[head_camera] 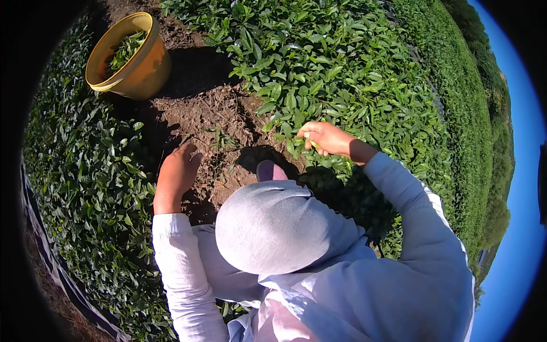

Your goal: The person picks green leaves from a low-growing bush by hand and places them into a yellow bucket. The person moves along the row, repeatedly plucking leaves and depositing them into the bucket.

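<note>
My right hand point(327, 137) is at the near edge of a dense row of leafy green bushes point(342, 77), which look like tea plants. A small yellow-green leaf point(315, 144) shows between its curled fingers. My left hand point(177, 171) hangs over the soil between the rows, close to the darker bushes point(98, 184) on the left. Its fingers curl downward with the thumb apart, and the palm is hidden. Up at the left, a yellow plastic bucket point(154, 70) leans toward the left row, with picked green leaves point(126, 51) inside.
Brown bare soil point(201, 111) with dry stems runs between the rows. A pink shoe point(271, 171) stands on it, beyond my bent knee point(277, 226) in pale cloth. Dark sheeting point(64, 282) borders the left row. More green rows point(461, 107) stretch away at the right.
</note>
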`<state>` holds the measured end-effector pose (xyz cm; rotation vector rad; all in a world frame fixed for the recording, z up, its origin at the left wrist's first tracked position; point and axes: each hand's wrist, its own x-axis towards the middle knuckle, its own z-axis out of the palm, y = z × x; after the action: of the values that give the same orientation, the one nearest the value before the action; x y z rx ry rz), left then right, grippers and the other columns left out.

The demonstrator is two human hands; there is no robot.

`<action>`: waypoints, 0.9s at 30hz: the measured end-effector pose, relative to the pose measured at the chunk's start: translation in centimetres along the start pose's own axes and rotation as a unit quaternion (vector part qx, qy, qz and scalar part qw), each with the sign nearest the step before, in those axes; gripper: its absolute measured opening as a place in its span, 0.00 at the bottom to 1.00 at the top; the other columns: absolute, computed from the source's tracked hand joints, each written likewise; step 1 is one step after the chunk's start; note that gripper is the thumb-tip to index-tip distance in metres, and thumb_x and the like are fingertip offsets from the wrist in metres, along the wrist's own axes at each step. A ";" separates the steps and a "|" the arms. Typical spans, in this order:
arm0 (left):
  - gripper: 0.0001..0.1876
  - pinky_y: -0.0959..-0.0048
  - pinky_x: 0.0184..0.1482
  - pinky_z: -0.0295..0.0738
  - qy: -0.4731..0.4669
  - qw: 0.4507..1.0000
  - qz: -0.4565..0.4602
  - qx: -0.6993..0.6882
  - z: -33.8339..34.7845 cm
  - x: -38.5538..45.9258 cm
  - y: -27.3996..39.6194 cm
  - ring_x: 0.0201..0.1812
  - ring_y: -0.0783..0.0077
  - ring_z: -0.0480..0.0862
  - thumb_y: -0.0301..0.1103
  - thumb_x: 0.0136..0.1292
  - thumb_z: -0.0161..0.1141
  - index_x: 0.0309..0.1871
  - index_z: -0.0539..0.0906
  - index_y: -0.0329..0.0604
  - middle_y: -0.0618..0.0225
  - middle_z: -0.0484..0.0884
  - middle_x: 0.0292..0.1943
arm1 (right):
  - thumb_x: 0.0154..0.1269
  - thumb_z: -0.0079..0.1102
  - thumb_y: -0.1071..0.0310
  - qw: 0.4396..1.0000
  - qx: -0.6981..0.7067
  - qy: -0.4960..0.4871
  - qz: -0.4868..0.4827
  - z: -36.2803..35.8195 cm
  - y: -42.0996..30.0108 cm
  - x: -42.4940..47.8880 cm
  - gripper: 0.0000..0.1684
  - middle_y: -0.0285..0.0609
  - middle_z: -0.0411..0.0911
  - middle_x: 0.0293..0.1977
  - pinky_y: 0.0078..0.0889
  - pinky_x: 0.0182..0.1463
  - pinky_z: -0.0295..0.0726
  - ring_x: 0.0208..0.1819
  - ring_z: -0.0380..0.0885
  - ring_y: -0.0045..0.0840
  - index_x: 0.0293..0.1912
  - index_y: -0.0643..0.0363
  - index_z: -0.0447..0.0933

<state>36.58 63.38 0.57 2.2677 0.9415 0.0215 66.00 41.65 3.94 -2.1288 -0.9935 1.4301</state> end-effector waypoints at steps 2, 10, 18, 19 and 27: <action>0.14 0.63 0.44 0.73 0.001 1.000 -0.004 0.002 0.2 -0.3 -0.3 0.41 0.50 0.80 0.37 0.59 0.55 0.45 0.79 0.38 0.50 0.80 0.39 | 0.66 0.48 0.61 0.964 -0.240 0.066 -0.089 1.7 1.5 0.4 0.13 0.43 0.77 0.29 0.35 0.32 0.74 0.26 0.76 0.32 0.38 0.60 0.75; 0.15 0.63 0.43 0.73 -0.002 1.000 -0.004 0.000 0.1 -0.6 -0.1 0.40 0.50 0.80 0.38 0.59 0.55 0.45 0.79 0.39 0.50 0.80 0.38 | 0.54 0.58 0.63 0.869 -0.471 0.129 -0.078 3.0 2.3 0.0 0.11 0.50 0.78 0.26 0.42 0.35 0.77 0.31 0.79 0.42 0.28 0.62 0.76; 0.14 0.63 0.43 0.73 -0.004 1.000 -0.002 -0.002 0.0 -0.5 0.4 0.40 0.50 0.80 0.37 0.59 0.55 0.43 0.79 0.38 0.50 0.80 0.38 | 0.63 0.52 0.58 0.996 0.089 0.011 -0.027 -0.4 2.7 -0.3 0.13 0.42 0.74 0.26 0.27 0.26 0.71 0.25 0.72 0.28 0.31 0.58 0.74; 0.14 0.63 0.43 0.73 -0.005 1.000 0.005 -0.006 -0.1 -0.3 0.5 0.40 0.50 0.80 0.37 0.59 0.55 0.44 0.79 0.38 0.50 0.80 0.38 | 0.64 0.50 0.57 0.964 0.261 0.041 -0.014 -1.9 1.4 -1.3 0.13 0.41 0.74 0.28 0.24 0.25 0.70 0.26 0.71 0.25 0.32 0.57 0.73; 0.14 0.60 0.45 0.73 -0.035 0.999 0.003 0.008 0.1 0.1 1.0 0.42 0.48 0.78 0.38 0.60 0.55 0.46 0.77 0.40 0.49 0.79 0.41 | 0.70 0.47 0.56 0.943 0.315 0.109 0.015 -9.1 -1.8 -3.8 0.13 0.29 0.68 0.26 0.10 0.19 0.58 0.17 0.58 0.08 0.42 0.55 0.70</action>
<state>37.29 62.88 1.00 2.2705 0.9023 -0.0618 72.88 40.66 11.19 -1.7667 -0.3485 1.2655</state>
